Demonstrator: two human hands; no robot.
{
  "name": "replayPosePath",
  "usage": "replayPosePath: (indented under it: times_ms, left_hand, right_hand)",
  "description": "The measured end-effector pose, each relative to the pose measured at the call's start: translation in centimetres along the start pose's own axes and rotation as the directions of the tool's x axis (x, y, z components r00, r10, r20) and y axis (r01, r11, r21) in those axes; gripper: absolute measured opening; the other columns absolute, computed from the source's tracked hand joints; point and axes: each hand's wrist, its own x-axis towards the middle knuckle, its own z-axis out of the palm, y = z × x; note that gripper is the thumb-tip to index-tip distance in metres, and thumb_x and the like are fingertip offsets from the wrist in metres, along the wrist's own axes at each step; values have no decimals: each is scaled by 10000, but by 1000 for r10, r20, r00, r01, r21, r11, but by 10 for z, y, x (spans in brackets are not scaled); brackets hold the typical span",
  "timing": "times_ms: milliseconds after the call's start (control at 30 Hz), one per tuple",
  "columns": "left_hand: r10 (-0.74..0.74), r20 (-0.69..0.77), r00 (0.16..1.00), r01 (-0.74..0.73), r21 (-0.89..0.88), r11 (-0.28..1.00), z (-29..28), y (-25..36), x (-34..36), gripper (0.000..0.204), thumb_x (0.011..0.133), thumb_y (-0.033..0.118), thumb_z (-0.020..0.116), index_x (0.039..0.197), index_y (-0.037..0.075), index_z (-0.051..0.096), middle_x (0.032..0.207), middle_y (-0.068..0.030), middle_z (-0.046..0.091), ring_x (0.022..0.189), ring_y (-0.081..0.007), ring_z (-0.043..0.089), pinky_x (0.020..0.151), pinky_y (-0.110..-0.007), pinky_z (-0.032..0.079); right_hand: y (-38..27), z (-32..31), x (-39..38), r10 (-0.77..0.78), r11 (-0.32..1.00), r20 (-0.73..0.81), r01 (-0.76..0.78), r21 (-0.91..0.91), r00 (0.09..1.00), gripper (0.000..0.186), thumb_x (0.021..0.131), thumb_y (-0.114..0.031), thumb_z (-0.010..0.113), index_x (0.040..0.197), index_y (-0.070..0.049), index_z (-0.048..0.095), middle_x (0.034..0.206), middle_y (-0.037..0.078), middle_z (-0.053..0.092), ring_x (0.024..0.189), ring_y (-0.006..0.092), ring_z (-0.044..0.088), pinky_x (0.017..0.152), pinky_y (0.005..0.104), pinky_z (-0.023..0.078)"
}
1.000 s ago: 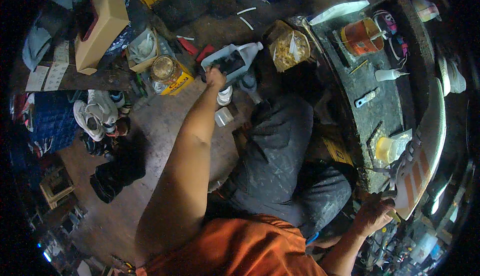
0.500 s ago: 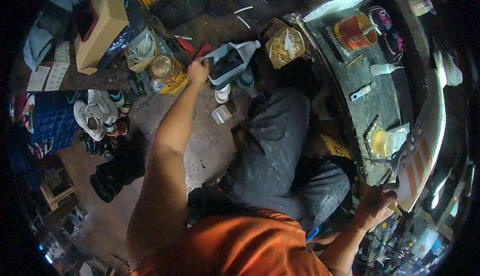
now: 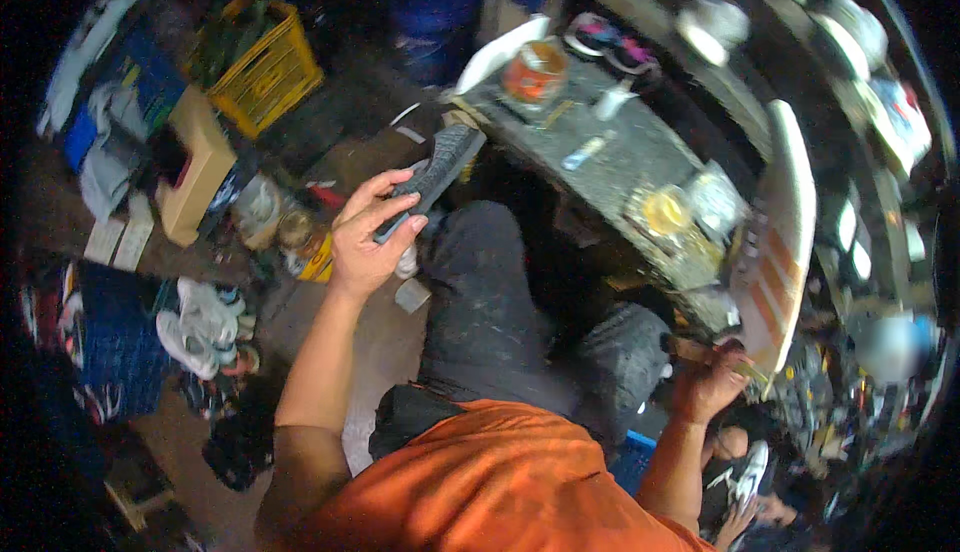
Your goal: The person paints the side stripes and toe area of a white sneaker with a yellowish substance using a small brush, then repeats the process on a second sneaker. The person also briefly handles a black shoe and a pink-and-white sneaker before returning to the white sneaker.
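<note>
My left hand is raised over the floor left of my knee. Its thumb and fingers close round the lower end of a long dark grey block with a textured face; its exact kind is not clear. On the right, my right hand grips one end of a pale shoe with peach stripes and a whitish sole. The shoe stands tilted upward beside the workbench. A thin yellowish piece shows by the right fingers, too small to name.
The workbench carries an orange tin, a yellow tub and a white squeeze bottle. Boxes and shoes fill the left side, with a yellow crate beyond. At lower right another person's hands hold a white shoe.
My left hand has risen from the cut plastic jug and now holds up the dark grey block. The whole view has turned. My right hand still holds the striped shoe.
</note>
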Motion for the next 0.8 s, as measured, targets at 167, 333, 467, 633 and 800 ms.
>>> replayPosePath:
  times_ms: [167, 333, 467, 633, 800]
  left_hand:
    - [340, 112, 934, -335, -61, 940, 59, 97, 67, 305, 754, -20, 818, 1047, 28, 747, 1205, -163, 699, 1101, -291, 678, 941, -379, 540]
    - [561, 178, 809, -545, -131, 828, 158, 152, 155, 277, 793, 7, 789, 1060, 28, 718, 1206, -150, 698, 1126, -300, 671, 976, -383, 520]
    - [677, 227, 700, -629, -253, 735, 281, 173, 243, 276, 822, 73, 773, 1086, 27, 710, 1185, -152, 697, 1131, -307, 666, 986, -378, 516]
    - [560, 384, 734, -496, -260, 829, 429, 187, 324, 318, 804, 86, 779, 1113, 53, 713, 1164, -145, 705, 1131, -306, 663, 999, -383, 514]
    - [297, 591, 750, -292, -106, 950, 523, 168, 360, 280, 813, 138, 752, 1085, 97, 698, 1170, -193, 700, 1119, -370, 659, 959, -412, 513]
  right_hand:
    - [10, -24, -39, 550, 427, 59, -340, 838, 833, 138, 943, -157, 652, 1033, -59, 615, 832, 8, 572, 673, 160, 518, 638, 305, 452]
    - [22, -39, -55, 579, 227, 105, -284, 932, 809, 352, 979, -306, 689, 1148, -14, 588, 892, 16, 610, 693, 75, 532, 503, 234, 396]
    - [29, -40, -50, 612, 218, 123, -316, 923, 781, 421, 971, -342, 699, 1202, -6, 598, 851, 10, 608, 654, 71, 521, 501, 217, 369]
    - [42, -31, -27, 633, 217, 140, -348, 912, 761, 401, 966, -329, 708, 1174, -1, 610, 833, -1, 603, 639, 62, 500, 512, 223, 357]
    - [45, -30, 18, 738, 4, 282, -422, 907, 614, 255, 950, -133, 704, 1126, 47, 665, 1029, 54, 685, 856, 139, 617, 769, 306, 502]
